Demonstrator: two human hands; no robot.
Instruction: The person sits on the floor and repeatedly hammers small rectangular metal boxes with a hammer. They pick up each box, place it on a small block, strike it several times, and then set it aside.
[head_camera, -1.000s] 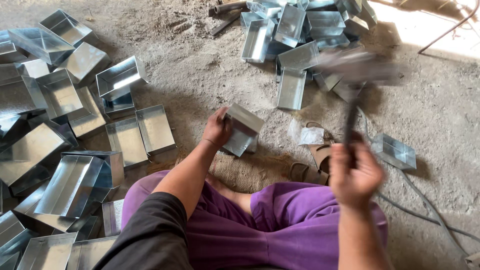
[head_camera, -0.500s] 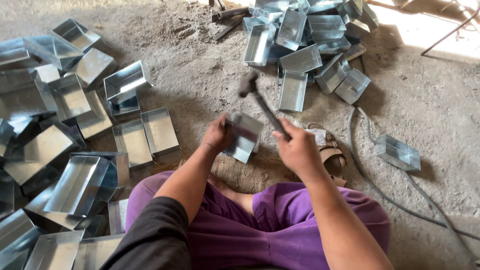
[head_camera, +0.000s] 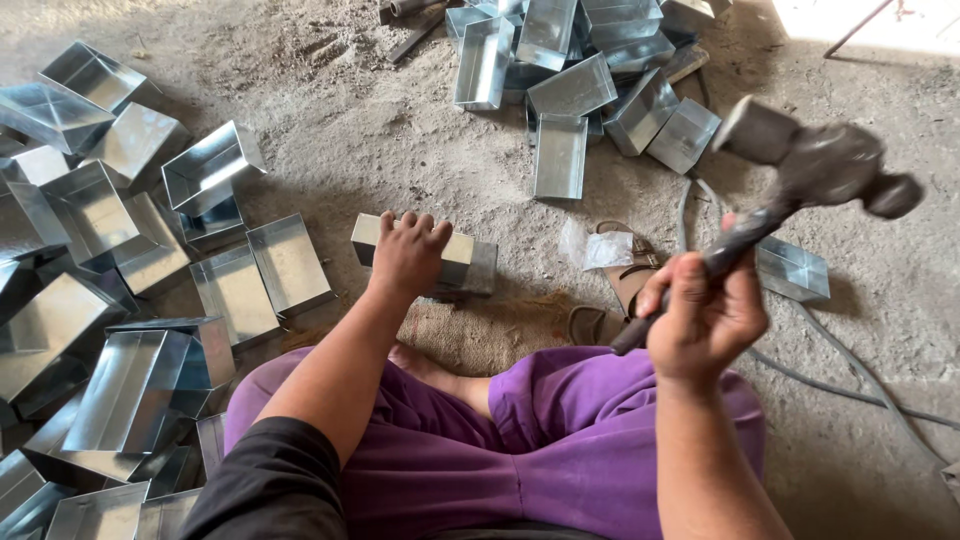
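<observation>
My left hand (head_camera: 407, 254) presses down on a shiny sheet-metal box (head_camera: 470, 262) that lies on its side on the dusty floor in front of my crossed legs. My right hand (head_camera: 703, 312) is closed on the dark handle of a hammer (head_camera: 812, 172), raised to the right with its blurred steel head above and right of the box. I sit on the floor in purple trousers, with a piece of brown sacking (head_camera: 482, 335) under the box's near edge.
Several open metal boxes lie heaped at the left (head_camera: 120, 300) and in a pile at the top (head_camera: 580, 70). One single box (head_camera: 792, 268) sits at the right. A sandal (head_camera: 620, 285), a plastic scrap and a grey cable (head_camera: 850, 385) lie nearby.
The hammer has swung from the box up and to the right. The box under my left hand has turned from tilted to lying flat on its side.
</observation>
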